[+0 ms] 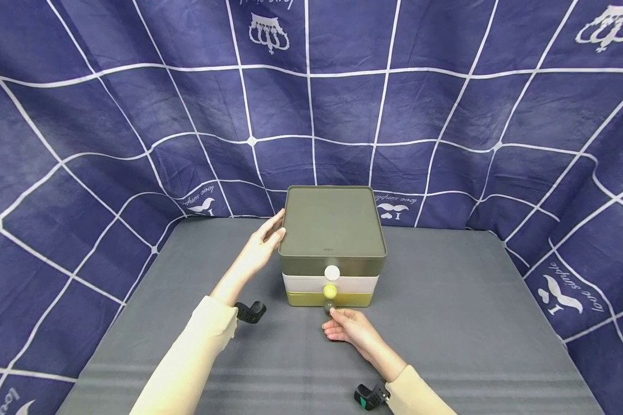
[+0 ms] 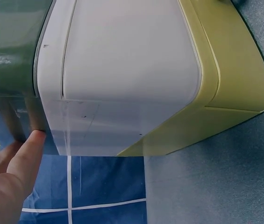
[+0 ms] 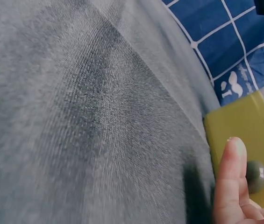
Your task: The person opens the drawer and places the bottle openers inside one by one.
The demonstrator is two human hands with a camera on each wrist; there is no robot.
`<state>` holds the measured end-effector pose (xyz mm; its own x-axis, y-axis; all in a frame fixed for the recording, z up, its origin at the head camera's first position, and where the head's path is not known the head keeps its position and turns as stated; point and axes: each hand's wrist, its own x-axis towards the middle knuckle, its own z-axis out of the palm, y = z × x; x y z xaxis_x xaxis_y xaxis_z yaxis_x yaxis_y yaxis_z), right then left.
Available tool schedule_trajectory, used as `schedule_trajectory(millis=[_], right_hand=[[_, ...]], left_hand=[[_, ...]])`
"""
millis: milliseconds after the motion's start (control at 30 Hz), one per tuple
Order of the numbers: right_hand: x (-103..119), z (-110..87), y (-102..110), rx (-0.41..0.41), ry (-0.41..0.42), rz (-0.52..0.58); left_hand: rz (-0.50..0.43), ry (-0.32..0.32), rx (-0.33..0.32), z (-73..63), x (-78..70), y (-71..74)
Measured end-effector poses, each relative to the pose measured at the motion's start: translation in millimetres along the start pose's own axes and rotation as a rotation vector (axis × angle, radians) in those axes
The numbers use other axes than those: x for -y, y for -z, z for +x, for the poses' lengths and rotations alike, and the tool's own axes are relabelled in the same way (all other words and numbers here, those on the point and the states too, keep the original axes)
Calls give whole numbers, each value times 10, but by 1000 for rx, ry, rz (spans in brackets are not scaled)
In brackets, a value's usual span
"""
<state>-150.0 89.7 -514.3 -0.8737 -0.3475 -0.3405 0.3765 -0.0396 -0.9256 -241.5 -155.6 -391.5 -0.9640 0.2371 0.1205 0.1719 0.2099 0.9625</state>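
A stacked three-tier drawer box stands mid-table: dark green top tier (image 1: 332, 225) with a white knob (image 1: 332, 273), white middle tier (image 1: 303, 283) with a yellow knob (image 1: 330, 291), and yellow bottom tier (image 1: 303, 299) with a dark green knob (image 3: 255, 176). My left hand (image 1: 266, 241) rests with extended fingers against the left side of the top tier; in the left wrist view, its fingertips (image 2: 38, 135) touch the glossy green wall. My right hand (image 1: 350, 328) is at the bottom knob, a straight finger and the thumb on either side of it, with a small gap at the thumb.
The box stands on a grey cloth-covered table (image 1: 446, 300). Behind and on both sides hangs a blue curtain (image 1: 353, 109) with white grid lines, close to the box's back. Black wrist devices (image 1: 371, 396) sit near both sleeve cuffs.
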Motion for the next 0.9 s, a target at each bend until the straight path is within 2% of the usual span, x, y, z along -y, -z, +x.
schedule_trajectory(millis=[200,333,533,700,900], right_hand=[[96,-138,114,54,8,-4],[224,-240,243,50,28,-57],[514,-352,498,-14,81,-160],[807,-432,761,-80,141,-193],[1137,-496,1024,-194,205,-262]], left_hand=[[-20,4,-28,-30,25,12],[-30,12,-54,-43,29,13],[-62,-10,-67,-39,-21,57],[-57,-42,-74,-27,-99,139],[-41,-30,-107,-13,-193,276]])
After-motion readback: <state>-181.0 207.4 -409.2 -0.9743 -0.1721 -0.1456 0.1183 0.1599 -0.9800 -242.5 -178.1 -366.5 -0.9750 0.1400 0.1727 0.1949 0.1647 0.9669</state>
